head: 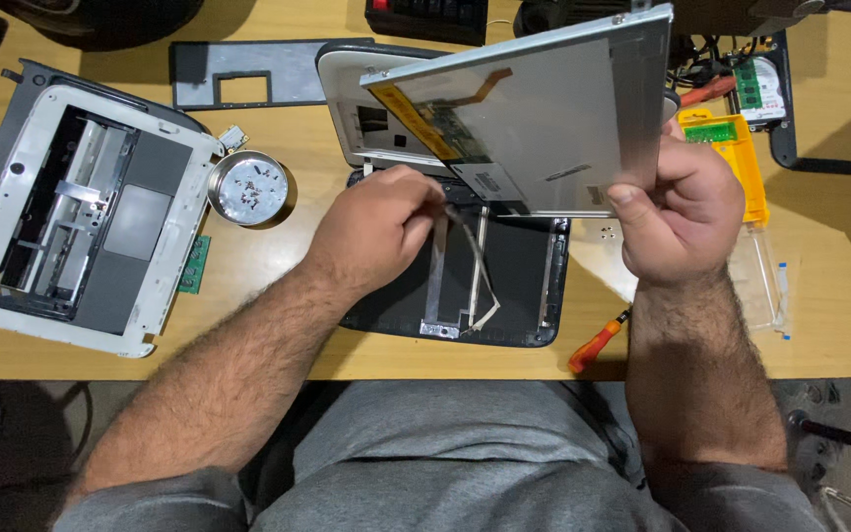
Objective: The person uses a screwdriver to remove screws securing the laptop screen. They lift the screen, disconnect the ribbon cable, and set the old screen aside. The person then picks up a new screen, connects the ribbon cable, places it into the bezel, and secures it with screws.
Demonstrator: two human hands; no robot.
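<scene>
My right hand (pixel 682 212) grips the lower right edge of a flat silver screen panel (pixel 563 108), holding it tilted up with its back side towards me. A yellow strip and a small circuit board run along the panel's back. My left hand (pixel 376 232) pinches a thin flat cable (pixel 470 261) that runs from under the panel down over the dark laptop lid shell (pixel 514 286) lying on the wooden table (pixel 248 345).
A white and grey laptop base frame (pixel 81 217) lies at the left, beside a round metal tin of screws (pixel 248 187). An orange-handled screwdriver (pixel 598 340) rests near the front edge. A yellow plastic tray (pixel 741 158), a grey bezel piece (pixel 248 71) and loose parts sit behind.
</scene>
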